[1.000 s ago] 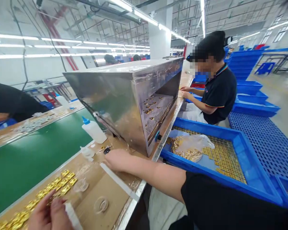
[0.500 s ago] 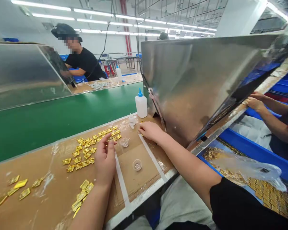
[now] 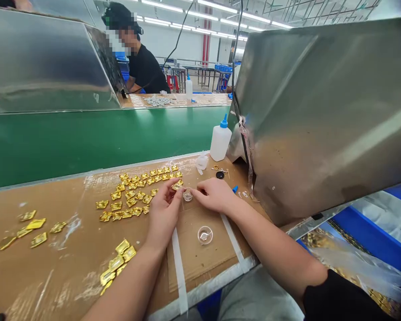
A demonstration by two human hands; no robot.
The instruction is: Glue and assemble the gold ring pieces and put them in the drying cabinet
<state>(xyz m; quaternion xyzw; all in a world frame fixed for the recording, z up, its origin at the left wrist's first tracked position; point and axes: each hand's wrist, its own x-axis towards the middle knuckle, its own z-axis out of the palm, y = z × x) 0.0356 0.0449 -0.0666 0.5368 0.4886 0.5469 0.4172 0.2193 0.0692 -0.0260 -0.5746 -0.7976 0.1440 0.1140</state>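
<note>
My left hand pinches a small gold-coloured piece between thumb and fingertips. Close by on the right, my right hand has its fingers closed in a pinch; what they hold is too small to make out. Between the two hands, just below the fingertips, stands a small clear cup. Nearer my body a second clear cup rests on a cardboard sheet edged with white tape. Many similar gold pieces lie in rows left of my hand, and more are piled beside my forearm.
A white bottle with a blue tip stands at the back beside a crumpled white item and a black disc. A large metal hood rises on the right. Beyond the green belt a person in black works.
My right hand has come from the back of the bench towards my left hand. My left hand now holds a gold piece up by the small cup. The view has turned to the left.
</note>
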